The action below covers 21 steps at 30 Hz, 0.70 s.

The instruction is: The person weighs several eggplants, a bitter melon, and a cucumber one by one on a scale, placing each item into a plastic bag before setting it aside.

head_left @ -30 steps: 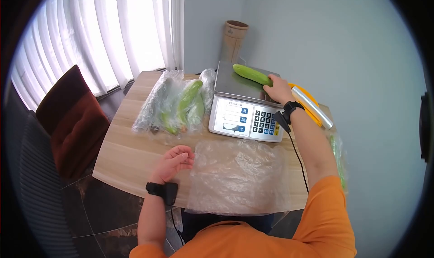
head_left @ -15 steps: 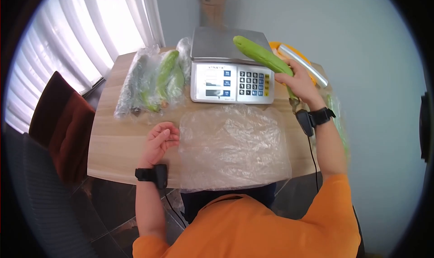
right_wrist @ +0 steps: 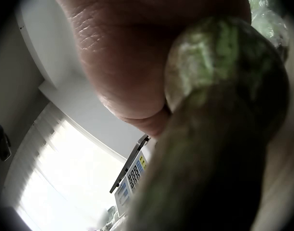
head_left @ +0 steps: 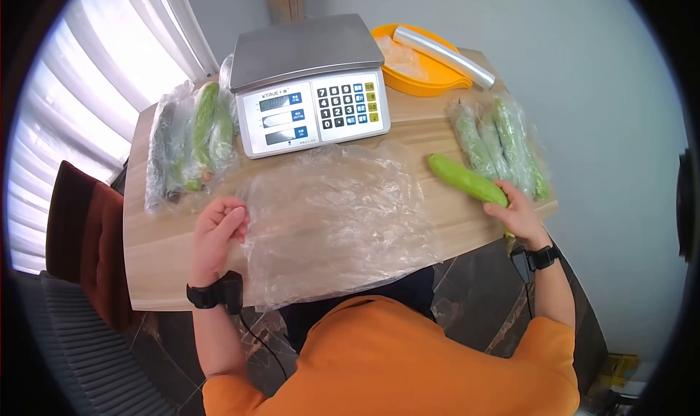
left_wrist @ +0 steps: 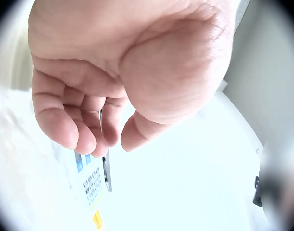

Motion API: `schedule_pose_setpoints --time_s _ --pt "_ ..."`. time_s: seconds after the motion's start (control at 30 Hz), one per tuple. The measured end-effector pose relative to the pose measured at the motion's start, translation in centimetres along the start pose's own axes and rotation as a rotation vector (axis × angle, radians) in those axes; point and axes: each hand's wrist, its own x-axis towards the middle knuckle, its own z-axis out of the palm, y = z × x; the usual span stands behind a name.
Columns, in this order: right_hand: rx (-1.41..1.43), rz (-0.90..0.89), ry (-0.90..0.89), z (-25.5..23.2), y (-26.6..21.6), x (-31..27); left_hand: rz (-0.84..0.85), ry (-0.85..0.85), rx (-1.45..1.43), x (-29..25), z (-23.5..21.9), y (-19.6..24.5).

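Note:
My right hand (head_left: 521,215) grips a long green vegetable (head_left: 465,179) near its stem end, to the right of a clear plastic sheet or bag (head_left: 335,226) that lies flat on the table. In the right wrist view the vegetable's stem end (right_wrist: 224,62) fills much of the picture beside the palm (right_wrist: 127,62). My left hand (head_left: 216,230) is at the plastic's left edge with loosely curled fingers. The left wrist view shows this hand (left_wrist: 127,72) with nothing between fingers and thumb.
A scale (head_left: 310,88) stands at the back of the wooden table (head_left: 164,270). Wrapped green vegetables (head_left: 204,135) lie at the left, with more wrapped ones (head_left: 510,142) at the right. An orange tray (head_left: 419,86) with a clear film roll (head_left: 445,55) is at the back right.
My right hand has lifted the vegetable off the scale and carried it right and toward me. The head view has shifted, and my left hand stays by the plastic's left edge.

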Motion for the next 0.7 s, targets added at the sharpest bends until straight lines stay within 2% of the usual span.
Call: schedule_pose_setpoints --time_s 0.03,0.13,0.17,0.23,0.33,0.4,0.43,0.53,0.7 --pt "-0.034 -0.028 -0.016 0.5 0.4 -0.2 -0.013 -0.052 0.046 -0.1 1.7 0.8" --pt "0.069 0.033 -0.171 2.1 -1.9 -0.8 -0.076 -0.231 0.186 -0.2 7.2 1.8" --pt "0.061 -0.062 -0.186 2.9 -2.0 -0.8 -0.117 -0.310 0.232 -0.2 8.9 1.8" --pt "0.180 -0.071 -0.278 4.5 -2.7 -1.1 -0.126 -0.389 0.322 -0.4 11.9 1.8" --pt "0.302 -0.072 -0.405 6.1 -4.2 -1.4 0.022 -0.356 0.463 0.0 15.1 0.1" --pt "0.312 -0.125 -0.434 6.6 -4.4 -1.5 0.011 -0.283 0.543 0.4 16.3 -0.4" --pt "0.316 -0.112 -0.417 6.6 -4.7 -1.6 0.005 -0.246 0.585 0.6 16.6 -0.6" --pt "0.315 -0.102 -0.376 6.3 -5.7 -2.0 -0.028 -0.234 0.473 1.2 16.7 -1.0" --pt "0.236 -0.152 -0.344 5.9 -5.3 -2.1 0.077 -0.238 0.453 1.6 16.6 -2.0"
